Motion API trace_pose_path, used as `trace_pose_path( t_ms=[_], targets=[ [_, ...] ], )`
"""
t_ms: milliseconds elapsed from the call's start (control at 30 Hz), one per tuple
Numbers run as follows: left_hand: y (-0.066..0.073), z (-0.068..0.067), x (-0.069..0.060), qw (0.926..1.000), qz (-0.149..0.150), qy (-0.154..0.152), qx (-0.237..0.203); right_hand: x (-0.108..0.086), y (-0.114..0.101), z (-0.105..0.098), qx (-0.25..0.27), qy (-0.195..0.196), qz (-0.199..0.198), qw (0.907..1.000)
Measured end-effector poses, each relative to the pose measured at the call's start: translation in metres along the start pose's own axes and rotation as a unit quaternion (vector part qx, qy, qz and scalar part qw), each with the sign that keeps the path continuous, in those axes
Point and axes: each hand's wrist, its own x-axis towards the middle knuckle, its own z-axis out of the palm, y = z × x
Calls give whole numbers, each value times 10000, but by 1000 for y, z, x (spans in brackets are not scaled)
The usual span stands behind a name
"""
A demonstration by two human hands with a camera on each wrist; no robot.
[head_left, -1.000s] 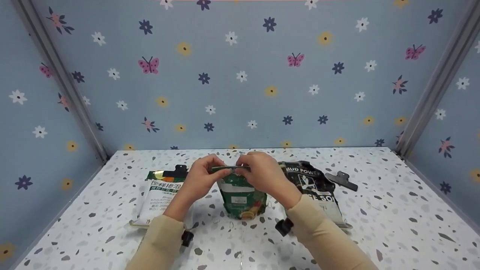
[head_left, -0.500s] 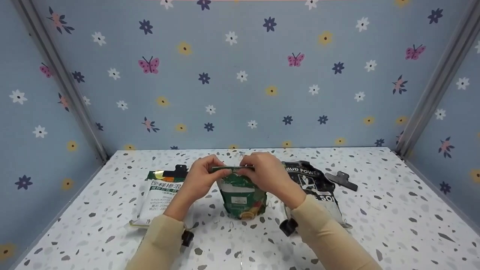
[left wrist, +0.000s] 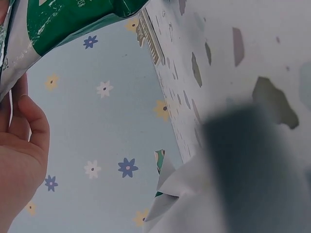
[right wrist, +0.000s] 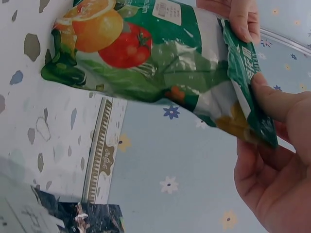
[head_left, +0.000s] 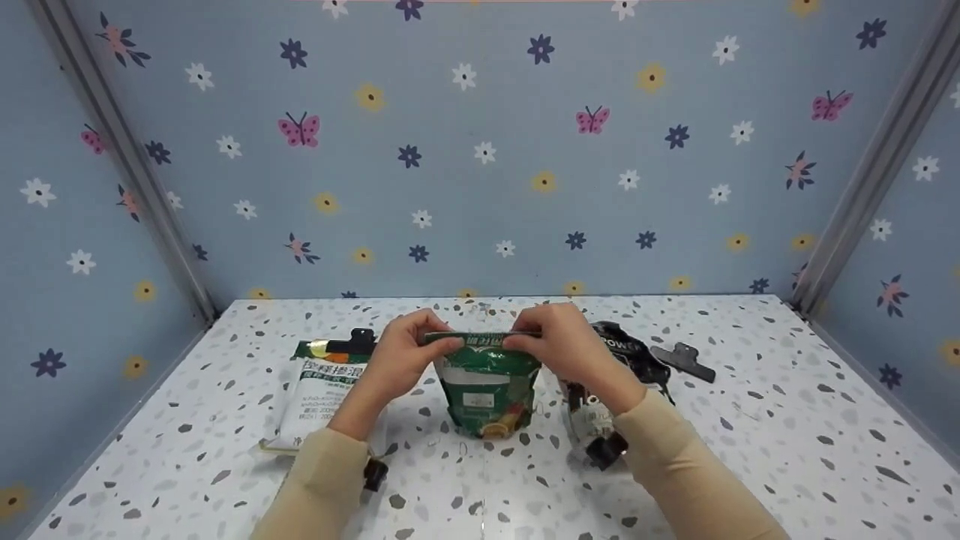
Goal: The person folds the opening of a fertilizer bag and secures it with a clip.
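A green pouch (head_left: 480, 382) with a white band and printed fruit and vegetables stands upright on the table between both hands. Its top edge is folded over toward me in a flat strip. The left hand (head_left: 399, 360) pinches the left end of this fold, thumb in front and fingers behind. At the right end, the right hand (head_left: 566, 346) pinches the fold the same way. In the right wrist view the right thumb (right wrist: 277, 99) presses on the folded strip of the pouch (right wrist: 165, 63). The fingers behind the fold are partly hidden in the head view.
On the left lies a white bag (head_left: 322, 405) with a black clip (head_left: 354, 343) at its top. A black-and-white bag (head_left: 630, 352) lies on the right, partly behind the right arm. Another black clip (head_left: 686, 361) is on the table beside it. A patterned wall (head_left: 480, 187) stands behind.
The right hand has slid rightward along the folded top, from near the middle to the right end, uncovering more of the fold. The left hand and the pouch have stayed put.
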Motion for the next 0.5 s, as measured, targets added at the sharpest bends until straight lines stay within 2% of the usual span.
trace_pose_path(
  t_ms=[200, 467, 500],
  targets=[
    [-2, 0, -2, 10000, -1, -19, -11, -3, 6, -3, 165, -69, 280, 9994],
    [4, 1, -3, 9999, -104, -8, -62, -4, 13, -5, 305, -5, 172, 9994],
    [1, 1, -1, 9999, -138, 6, -87, -3, 13, -5, 326, -19, 181, 9993]
  ],
)
